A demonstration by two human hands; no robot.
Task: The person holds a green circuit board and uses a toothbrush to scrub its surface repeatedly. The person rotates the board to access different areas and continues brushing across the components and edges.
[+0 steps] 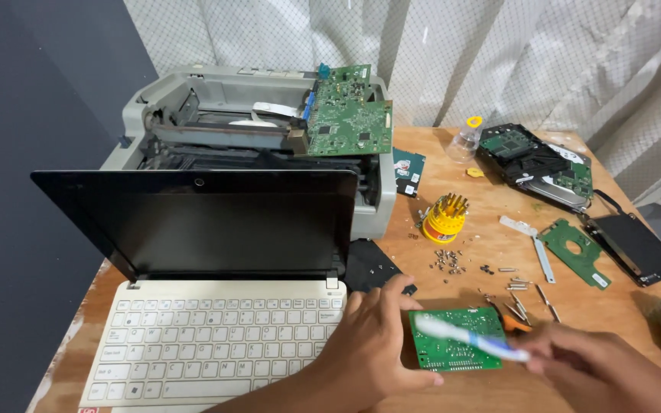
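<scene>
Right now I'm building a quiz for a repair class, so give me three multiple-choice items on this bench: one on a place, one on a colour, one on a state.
1. Where is the small green circuit board?
A. On the wooden table, right of the laptop
B. On the laptop keys
C. Inside the printer

2. What colour is the round screwdriver bit holder?
A. Blue
B. Yellow
C. Black

3. How is the laptop?
A. Lid shut
B. Lid open, screen lit
C. Lid open, screen dark

Answers:
1 A: the left hand steadies the board on the table beside the keyboard, while the right hand holds a white and blue brush over it.
2 B: its body is yellow, with bits standing in it.
3 C: the lid stands up and the screen is black.
</scene>
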